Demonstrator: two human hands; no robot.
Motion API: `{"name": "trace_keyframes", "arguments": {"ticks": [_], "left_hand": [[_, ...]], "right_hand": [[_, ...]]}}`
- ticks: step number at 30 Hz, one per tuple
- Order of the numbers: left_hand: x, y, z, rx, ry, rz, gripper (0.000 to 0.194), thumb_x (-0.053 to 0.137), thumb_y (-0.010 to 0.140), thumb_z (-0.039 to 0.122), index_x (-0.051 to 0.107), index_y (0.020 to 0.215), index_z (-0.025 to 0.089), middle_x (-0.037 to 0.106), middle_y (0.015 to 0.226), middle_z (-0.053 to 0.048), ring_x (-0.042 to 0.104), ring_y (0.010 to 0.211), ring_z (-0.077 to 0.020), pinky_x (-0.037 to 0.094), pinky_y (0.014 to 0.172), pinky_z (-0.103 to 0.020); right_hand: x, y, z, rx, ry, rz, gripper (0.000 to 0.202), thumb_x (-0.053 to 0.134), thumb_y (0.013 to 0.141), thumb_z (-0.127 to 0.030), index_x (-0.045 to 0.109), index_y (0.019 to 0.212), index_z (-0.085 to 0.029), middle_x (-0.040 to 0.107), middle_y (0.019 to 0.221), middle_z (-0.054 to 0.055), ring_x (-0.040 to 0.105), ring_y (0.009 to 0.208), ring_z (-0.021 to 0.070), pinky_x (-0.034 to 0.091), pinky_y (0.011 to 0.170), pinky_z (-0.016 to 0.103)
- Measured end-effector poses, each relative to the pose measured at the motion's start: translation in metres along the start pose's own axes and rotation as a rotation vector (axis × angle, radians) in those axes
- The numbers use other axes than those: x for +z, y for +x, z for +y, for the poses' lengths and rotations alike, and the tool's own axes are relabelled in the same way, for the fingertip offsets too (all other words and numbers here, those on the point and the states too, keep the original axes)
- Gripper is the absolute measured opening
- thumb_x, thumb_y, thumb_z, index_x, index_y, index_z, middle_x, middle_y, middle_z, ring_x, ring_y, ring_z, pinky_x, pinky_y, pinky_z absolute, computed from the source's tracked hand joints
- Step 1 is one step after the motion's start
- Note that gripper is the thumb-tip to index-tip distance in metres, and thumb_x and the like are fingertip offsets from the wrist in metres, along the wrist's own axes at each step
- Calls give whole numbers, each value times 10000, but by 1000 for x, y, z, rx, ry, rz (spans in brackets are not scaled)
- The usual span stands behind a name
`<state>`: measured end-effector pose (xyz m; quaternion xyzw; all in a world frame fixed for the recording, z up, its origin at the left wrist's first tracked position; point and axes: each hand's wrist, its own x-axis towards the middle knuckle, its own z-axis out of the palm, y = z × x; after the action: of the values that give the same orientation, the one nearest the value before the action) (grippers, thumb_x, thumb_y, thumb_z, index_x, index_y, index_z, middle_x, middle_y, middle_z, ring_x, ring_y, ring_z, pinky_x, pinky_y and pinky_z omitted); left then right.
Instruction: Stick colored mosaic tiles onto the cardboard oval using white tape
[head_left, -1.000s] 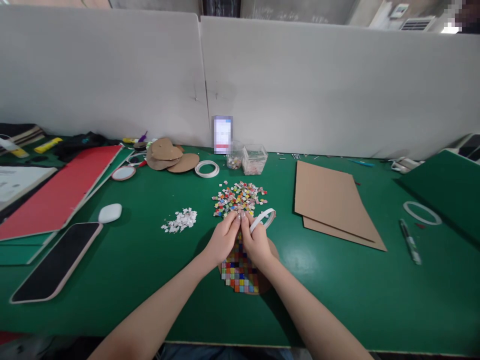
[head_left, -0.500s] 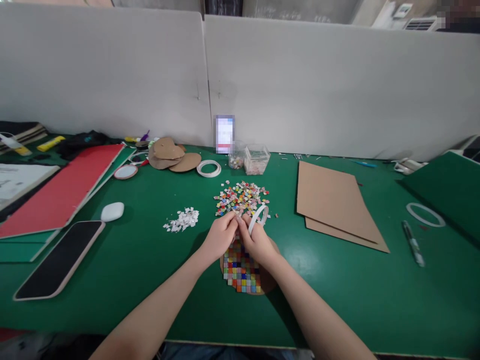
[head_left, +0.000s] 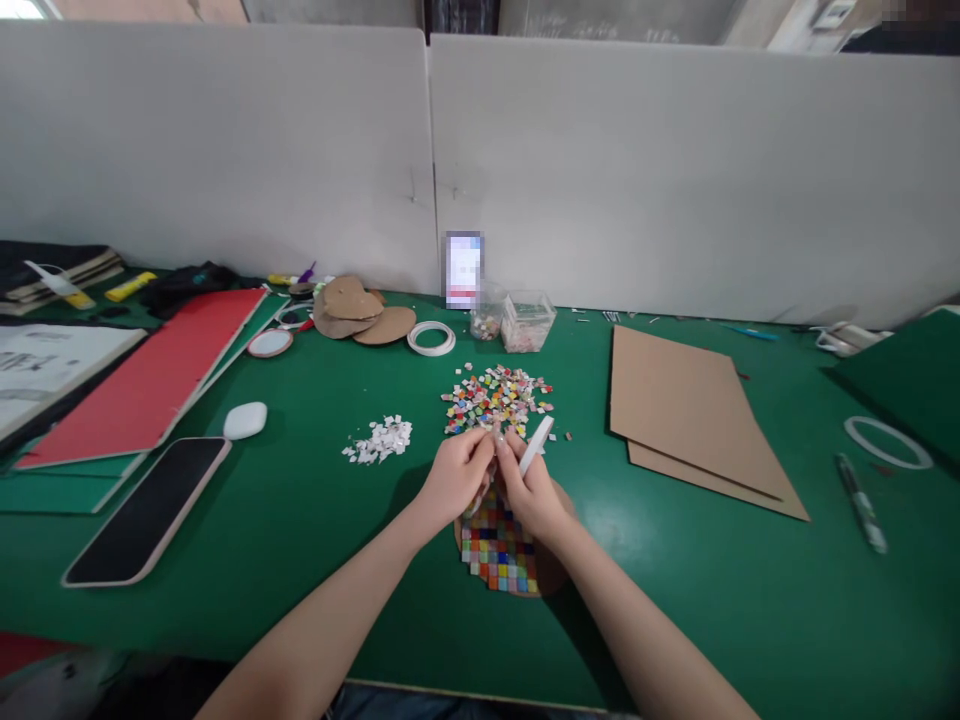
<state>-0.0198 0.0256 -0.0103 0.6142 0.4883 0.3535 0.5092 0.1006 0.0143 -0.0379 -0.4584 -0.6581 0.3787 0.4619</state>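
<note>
Near the middle of the worktop's [head_left: 315, 560] front edge, my left hand [head_left: 459, 470] and right hand [head_left: 534, 492] meet over a cardboard disc [head_left: 555, 576] partly covered with square mosaic tiles [head_left: 499, 552]. My right hand grips a tilted white tape roll [head_left: 537, 446]; my left fingertips are bunched against the right's, and I cannot tell whether they pinch anything. Loose tiles [head_left: 496, 396] lie heaped just beyond, toward the back edge; white scraps [head_left: 381, 440] lie nearer the left edge.

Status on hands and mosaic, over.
Left hand, right hand close together, grip unclear. White band at right hand. Hands partly hide mosaic. Loose tiles beyond.
</note>
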Motion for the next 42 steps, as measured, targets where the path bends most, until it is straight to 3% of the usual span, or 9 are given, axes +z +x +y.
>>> {"name": "trace_keyframes", "arguments": {"ticks": [9, 17, 22, 29, 37, 42], "left_hand": [[5, -1, -1, 44, -77, 32, 275, 353, 884, 361, 406, 671, 194, 390, 501, 58, 383, 446, -91, 333, 465, -214], [5, -2, -3, 128, 139, 60, 224, 337, 886, 274, 381, 682, 193, 435, 614, 34, 418, 562, -106, 321, 536, -216], [4, -3, -4, 145, 244, 69, 227, 302, 893, 265, 362, 683, 199, 430, 600, 30, 420, 540, -114, 301, 528, -225], [6, -4, -8, 176, 326, 84, 241, 295, 896, 291, 355, 679, 205, 453, 587, 17, 443, 521, -129, 281, 512, -236], [6, -4, -10, 136, 306, 69, 265, 290, 904, 304, 421, 704, 189, 504, 613, 0, 483, 556, -132, 313, 531, -236], [6, -1, -9, 75, 175, 70, 301, 321, 886, 341, 456, 675, 174, 479, 584, 17, 450, 540, -111, 328, 518, -223]], "right_hand": [[4, -1, 2, 99, 158, 81, 269, 372, 903, -367, 576, 975, -208, 608, 854, 48, 560, 909, 202, 448, 796, 328], [5, -1, -1, 22, 136, 62, 253, 352, 917, -347, 556, 881, -201, 553, 771, 21, 549, 764, 163, 448, 733, 286], [8, -3, 7, 46, 13, 96, 274, 350, 908, -380, 555, 862, -205, 563, 700, 31, 567, 728, 188, 459, 664, 284], [8, -6, 10, 44, -42, 102, 274, 336, 905, -367, 569, 906, -223, 608, 757, 63, 593, 728, 216, 463, 630, 297], [5, -2, 1, 42, 35, 47, 256, 327, 907, -314, 541, 832, -194, 570, 732, 45, 571, 711, 191, 454, 657, 294], [4, -2, -1, 48, 56, 27, 234, 342, 901, -311, 505, 782, -195, 540, 693, 24, 541, 666, 171, 436, 623, 276]]}}
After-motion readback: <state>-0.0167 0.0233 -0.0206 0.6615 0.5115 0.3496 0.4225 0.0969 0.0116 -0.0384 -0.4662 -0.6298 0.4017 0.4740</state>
